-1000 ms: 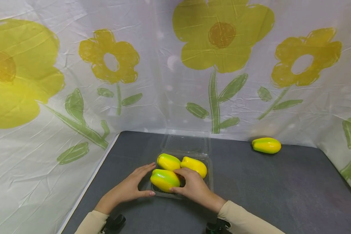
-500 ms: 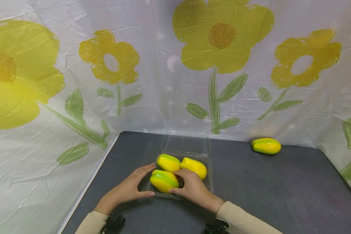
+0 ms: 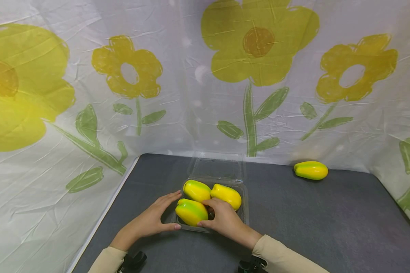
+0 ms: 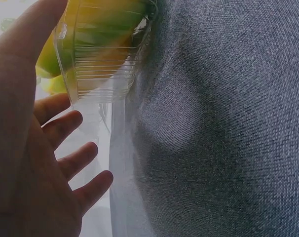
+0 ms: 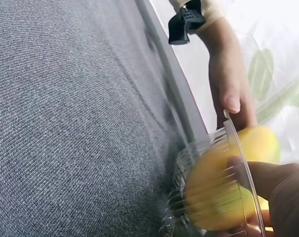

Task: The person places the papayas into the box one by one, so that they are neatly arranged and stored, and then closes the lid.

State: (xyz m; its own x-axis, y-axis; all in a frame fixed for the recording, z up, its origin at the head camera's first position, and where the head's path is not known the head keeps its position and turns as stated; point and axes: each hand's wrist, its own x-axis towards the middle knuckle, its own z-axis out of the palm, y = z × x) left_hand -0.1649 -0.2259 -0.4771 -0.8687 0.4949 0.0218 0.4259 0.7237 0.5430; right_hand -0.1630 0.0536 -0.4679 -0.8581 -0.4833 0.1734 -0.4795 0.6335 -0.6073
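Note:
A clear plastic clamshell box (image 3: 245, 212) stands on the dark table with its lid (image 3: 218, 167) folded back. Three yellow-green fruits, papaya-like, lie in it: one at back left (image 3: 196, 190), one at back right (image 3: 227, 195) and the front papaya (image 3: 190, 212). My right hand (image 3: 227, 220) reaches into the box and holds that front papaya by its right end, thumb at the near side and fingers at the far side. My left hand (image 3: 153, 216) is spread at the box's left side, fingers and thumb close to the rim and loosely extended.
Another papaya (image 3: 311, 170) lies alone at the back right of the dark tabletop (image 3: 304, 220). A white curtain (image 3: 177, 113) printed with yellow flowers hangs behind the table and along its sides. Both wrists wear black cameras.
The front papaya has shifted slightly left and toward the near side in the box, with a small turn. Both hands are almost unmoved.

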